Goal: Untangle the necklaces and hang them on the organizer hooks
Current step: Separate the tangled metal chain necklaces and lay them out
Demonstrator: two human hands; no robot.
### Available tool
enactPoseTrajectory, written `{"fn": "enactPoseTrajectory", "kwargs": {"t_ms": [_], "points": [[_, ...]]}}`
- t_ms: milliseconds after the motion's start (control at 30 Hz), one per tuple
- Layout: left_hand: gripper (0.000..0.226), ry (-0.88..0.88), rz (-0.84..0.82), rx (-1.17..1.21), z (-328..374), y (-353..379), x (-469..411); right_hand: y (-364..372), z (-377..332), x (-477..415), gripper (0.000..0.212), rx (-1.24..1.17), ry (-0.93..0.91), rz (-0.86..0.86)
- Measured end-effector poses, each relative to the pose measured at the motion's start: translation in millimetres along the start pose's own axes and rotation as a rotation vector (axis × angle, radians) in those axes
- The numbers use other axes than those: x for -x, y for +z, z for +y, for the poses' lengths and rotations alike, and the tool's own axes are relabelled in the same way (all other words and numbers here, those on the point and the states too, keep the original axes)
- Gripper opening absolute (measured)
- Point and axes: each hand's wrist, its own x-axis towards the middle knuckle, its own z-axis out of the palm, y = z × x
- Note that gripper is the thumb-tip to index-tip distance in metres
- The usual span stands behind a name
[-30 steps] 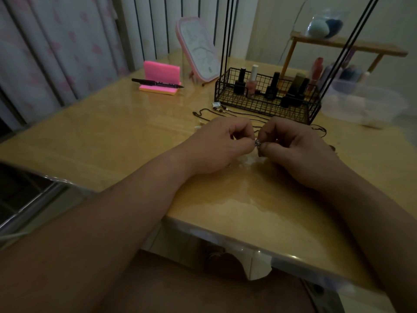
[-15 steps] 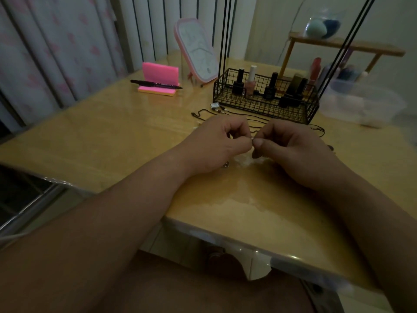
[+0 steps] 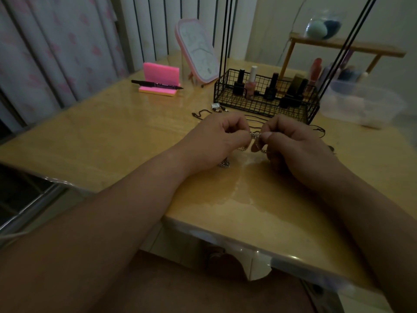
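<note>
Both forearms reach in from the near edge of the table and meet just above its middle, wrists low and close to the wood. The left hand is curled, knuckles up, its thumb and forefinger pinching one end of a tangled silver chain. The right hand faces it, fingers folded in, thumb and forefinger nipping the same chain from the other side. The two thumbs are nearly touching, with the bunched links between them. A loose bit of the chain hangs below the left palm and touches the table.

Thin black cords lie on the table just beyond the hands, partly hidden by them. Behind the cords stands a black wire basket holding small bottles, with thin black rods rising from its ends out of view. A pink-framed mirror leans to the basket's left.
</note>
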Motion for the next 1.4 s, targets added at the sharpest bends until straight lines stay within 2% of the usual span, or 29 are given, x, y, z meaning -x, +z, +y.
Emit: {"fn": "enactPoseTrajectory", "kwargs": {"t_ms": [100, 233, 367, 500, 633, 767, 1033, 1200, 1400], "points": [[0.010, -0.005, -0.009, -0.006, 0, 0, 0, 1, -1, 0, 0.016, -0.017, 0.016, -0.038], [0.011, -0.005, -0.006, -0.007, 0, 0, 1, 2, -3, 1, 0.013, 0.101, -0.040, -0.045], [0.010, -0.003, 0.007, -0.017, -1, 1, 0, 0, -1, 0, 0.010, 0.148, -0.041, 0.006], [0.012, -0.023, 0.021, -0.007, -1, 1, -1, 0, -1, -1, 0.012, 0.046, 0.000, 0.060], [0.012, -0.030, 0.014, 0.010, 1, 1, 1, 1, -4, 0, 0.019, -0.057, 0.112, 0.024], [0.012, -0.028, -0.015, 0.011, 3, 0, 1, 0, -8, 1, 0.021, -0.129, 0.138, -0.019], [0.011, -0.015, -0.022, 0.024, 3, -2, 2, 0, -6, -1, 0.021, -0.140, 0.100, -0.046], [0.009, 0.003, -0.043, 0.061, 5, -3, 4, 0, -2, 0, 0.014, -0.028, -0.037, -0.069], [0.014, -0.020, -0.024, 0.021, 5, -2, 3, 0, 3, -2, 0.008, 0.043, -0.065, 0.009]]}}
